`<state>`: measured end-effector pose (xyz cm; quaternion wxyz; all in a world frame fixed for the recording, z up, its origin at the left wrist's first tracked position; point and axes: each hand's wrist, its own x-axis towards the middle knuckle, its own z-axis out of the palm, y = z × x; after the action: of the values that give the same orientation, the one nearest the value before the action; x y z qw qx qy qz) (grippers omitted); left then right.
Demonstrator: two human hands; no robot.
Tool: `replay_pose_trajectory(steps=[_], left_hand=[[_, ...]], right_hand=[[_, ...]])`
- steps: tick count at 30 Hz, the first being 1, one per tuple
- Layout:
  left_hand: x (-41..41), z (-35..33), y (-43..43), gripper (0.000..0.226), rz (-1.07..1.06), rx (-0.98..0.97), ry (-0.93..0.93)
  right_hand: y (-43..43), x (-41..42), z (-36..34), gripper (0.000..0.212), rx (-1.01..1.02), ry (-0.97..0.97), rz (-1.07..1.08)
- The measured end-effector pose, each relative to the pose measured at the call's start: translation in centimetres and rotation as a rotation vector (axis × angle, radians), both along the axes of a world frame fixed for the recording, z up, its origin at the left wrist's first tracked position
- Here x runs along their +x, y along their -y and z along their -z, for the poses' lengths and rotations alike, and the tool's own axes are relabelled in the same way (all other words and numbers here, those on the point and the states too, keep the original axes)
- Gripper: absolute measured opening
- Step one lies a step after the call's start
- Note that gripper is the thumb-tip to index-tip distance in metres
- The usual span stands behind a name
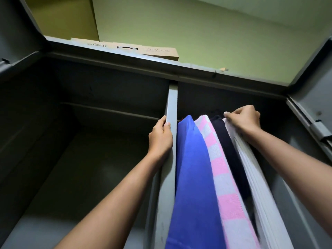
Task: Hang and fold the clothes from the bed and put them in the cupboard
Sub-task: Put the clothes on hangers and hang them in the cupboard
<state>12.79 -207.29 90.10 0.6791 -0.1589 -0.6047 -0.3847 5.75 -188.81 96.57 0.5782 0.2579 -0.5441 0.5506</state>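
Our right hand (244, 118) pinches the floppy-looking white garment (251, 173) up top, left hand (160, 136) gripping the divider (172, 101) beside it.

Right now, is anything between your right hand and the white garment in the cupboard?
Nothing visible. The right hand grips the white garment at its top, inside the right compartment. The left hand grips the divider, apart from it.

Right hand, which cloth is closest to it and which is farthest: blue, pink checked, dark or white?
1. White cloth, gripped by the right hand.
2. Dark cloth, just left of it.
3. Pink checked towel, further left.
4. Blue cloth, leftmost, beside the divider.
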Motion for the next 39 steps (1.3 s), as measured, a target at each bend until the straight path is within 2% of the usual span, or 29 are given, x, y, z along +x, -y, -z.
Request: replay_pose_trajectory(steps=[5,9,16,23,28,33,39], left_hand=[[1.4,1.7,-1.1,0.047,0.146,0.13,0.09],[2.9,3.0,-2.5,0.052,0.213,0.216,0.159],[6.2,6.3,-5.6,0.054,0.285,0.32,0.279],[9.2,11.7,-9.8,0.054,0.316,0.351,0.4],[10.6,15.0,-13.1,0.059,0.446,0.381,0.515],[11.9,18.3,-16.9,0.054,0.684,0.374,0.598],[14.4,21.9,-23.6,0.053,0.954,0.251,0.674]], right_hand=[[0.0,2.3,0.7,0.022,-0.043,0.037,-0.13],[-0.4,4.0,2.2,0.015,-0.002,0.169,-0.282],[-2.3,6.7,7.2,0.013,0.064,0.334,-0.381],[-5.1,10.2,14.4,0.029,0.138,0.459,-0.386],[-7.6,13.4,18.3,0.032,0.129,0.587,-0.413],[-11.2,17.2,21.4,0.035,0.079,0.664,-0.357],[-16.8,24.2,25.8,0.035,-0.045,0.733,-0.182]])
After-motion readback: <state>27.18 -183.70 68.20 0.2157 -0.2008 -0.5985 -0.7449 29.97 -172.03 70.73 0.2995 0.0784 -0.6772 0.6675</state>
